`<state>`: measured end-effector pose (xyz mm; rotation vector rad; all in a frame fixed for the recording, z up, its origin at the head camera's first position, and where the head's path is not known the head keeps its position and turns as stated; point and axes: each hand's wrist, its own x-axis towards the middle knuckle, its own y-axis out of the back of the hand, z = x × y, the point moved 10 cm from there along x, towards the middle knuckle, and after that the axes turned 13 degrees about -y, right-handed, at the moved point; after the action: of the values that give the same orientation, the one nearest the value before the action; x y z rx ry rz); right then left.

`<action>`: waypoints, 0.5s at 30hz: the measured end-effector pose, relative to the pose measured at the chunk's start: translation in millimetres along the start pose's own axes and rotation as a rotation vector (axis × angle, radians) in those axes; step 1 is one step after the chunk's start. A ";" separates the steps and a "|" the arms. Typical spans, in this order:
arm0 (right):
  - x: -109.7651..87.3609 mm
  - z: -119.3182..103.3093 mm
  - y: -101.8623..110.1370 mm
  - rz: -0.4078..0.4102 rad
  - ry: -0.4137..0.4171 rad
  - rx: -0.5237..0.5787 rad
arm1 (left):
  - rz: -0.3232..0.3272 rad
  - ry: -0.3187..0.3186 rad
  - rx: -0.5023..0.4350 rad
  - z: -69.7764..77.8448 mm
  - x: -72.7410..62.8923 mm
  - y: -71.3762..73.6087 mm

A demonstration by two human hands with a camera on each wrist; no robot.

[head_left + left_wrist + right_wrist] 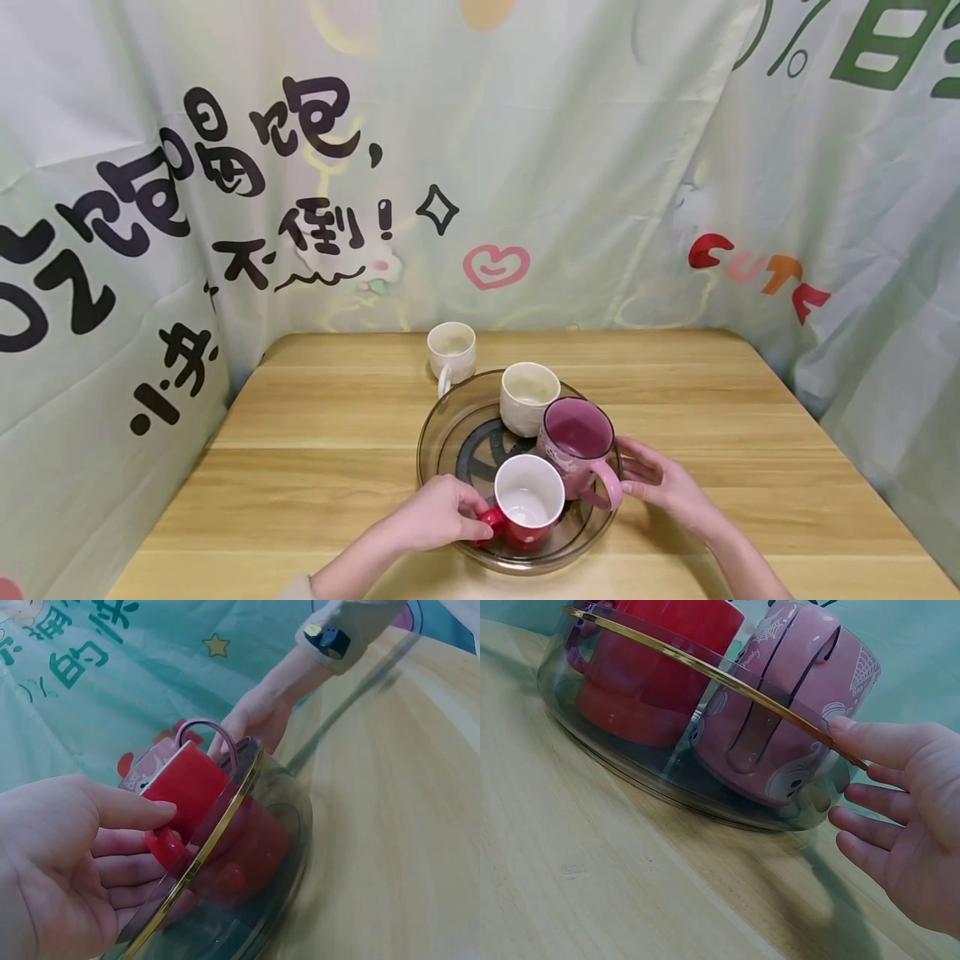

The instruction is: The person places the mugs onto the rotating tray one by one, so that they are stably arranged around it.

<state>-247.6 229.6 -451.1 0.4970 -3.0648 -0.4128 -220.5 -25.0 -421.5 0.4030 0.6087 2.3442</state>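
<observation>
A red mug (527, 508) with a white inside stands at the near side of a round smoky glass tray (517, 567). My left hand (442, 512) pinches its red handle (166, 847) between thumb and fingers, over the tray's rim. Beside it is a pink mug (573, 450) with white drawings, its handle turned to the near right. My right hand (667, 483) is at the tray's right side, thumb at the gold rim (780, 711) and loosely extended fingers along the outer wall. A cream cup (528, 400) stands in the tray behind the pink mug.
Another cream cup (452, 352) stands on the wooden table (322, 467) just behind the tray, handle towards it. Printed curtains (570, 167) hang behind the table and along both sides.
</observation>
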 end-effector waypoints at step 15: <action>-0.9 -0.5 -0.3 -0.005 -0.001 0.033 | 0.136 -0.041 -0.313 0.7 -2.4 19.1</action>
<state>-246.7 229.4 -450.7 0.5057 -3.0770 -0.3629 -228.6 -39.1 -411.2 0.3562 0.1928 2.5010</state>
